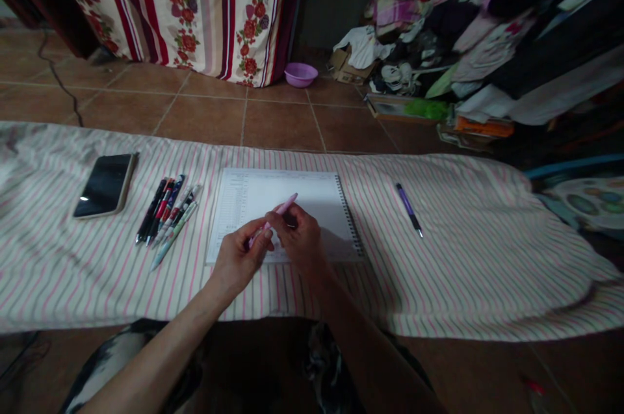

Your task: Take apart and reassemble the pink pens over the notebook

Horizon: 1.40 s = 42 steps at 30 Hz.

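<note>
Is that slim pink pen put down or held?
Held: the left hand and right hand both grip the pink pen over the white spiral notebook.

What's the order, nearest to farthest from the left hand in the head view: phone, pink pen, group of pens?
1. Pink pen: in the left hand's grip, over the notebook.
2. Group of pens: on the striped cloth, left of the notebook.
3. Phone: farther left, beyond the pens.
</note>
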Tool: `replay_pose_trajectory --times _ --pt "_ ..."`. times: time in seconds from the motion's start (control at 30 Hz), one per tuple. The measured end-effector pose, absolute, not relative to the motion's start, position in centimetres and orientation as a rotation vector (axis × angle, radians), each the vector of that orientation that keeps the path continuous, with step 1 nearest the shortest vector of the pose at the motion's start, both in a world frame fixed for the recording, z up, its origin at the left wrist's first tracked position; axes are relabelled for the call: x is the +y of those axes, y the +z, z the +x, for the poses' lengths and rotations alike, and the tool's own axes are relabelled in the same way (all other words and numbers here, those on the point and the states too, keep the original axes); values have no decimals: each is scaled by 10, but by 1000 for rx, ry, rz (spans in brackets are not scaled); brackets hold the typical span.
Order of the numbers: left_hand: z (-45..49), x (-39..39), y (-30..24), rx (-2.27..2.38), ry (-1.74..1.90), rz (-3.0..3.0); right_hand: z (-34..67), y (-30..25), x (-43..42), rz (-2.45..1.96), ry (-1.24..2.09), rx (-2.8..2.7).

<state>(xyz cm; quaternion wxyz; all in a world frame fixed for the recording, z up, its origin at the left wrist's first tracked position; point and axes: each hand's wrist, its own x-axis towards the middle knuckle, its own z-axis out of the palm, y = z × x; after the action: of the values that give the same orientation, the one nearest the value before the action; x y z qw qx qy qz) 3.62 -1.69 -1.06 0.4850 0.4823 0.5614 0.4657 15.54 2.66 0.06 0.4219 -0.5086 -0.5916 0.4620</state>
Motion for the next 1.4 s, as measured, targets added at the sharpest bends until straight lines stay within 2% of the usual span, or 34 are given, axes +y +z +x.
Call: replay_pose_trajectory --times 0.23,0.43,0.6,0.8,1.4 --pt "39 -14 -7 1292 1182 982 154 -1 27 -1254 1121 -1460" --pt "33 -11 5 1246 1133 907 160 2 27 -1010 1536 -1293" --pt "27 -11 7 1196 1044 921 165 5 28 -1008 1681 -1218" --pt "22 -14 6 1178 1027 1086 163 6 30 -1022 1593 -1150" --pt "28 -17 2 1178 1055 1100 153 -3 26 -1178 1303 -1279"
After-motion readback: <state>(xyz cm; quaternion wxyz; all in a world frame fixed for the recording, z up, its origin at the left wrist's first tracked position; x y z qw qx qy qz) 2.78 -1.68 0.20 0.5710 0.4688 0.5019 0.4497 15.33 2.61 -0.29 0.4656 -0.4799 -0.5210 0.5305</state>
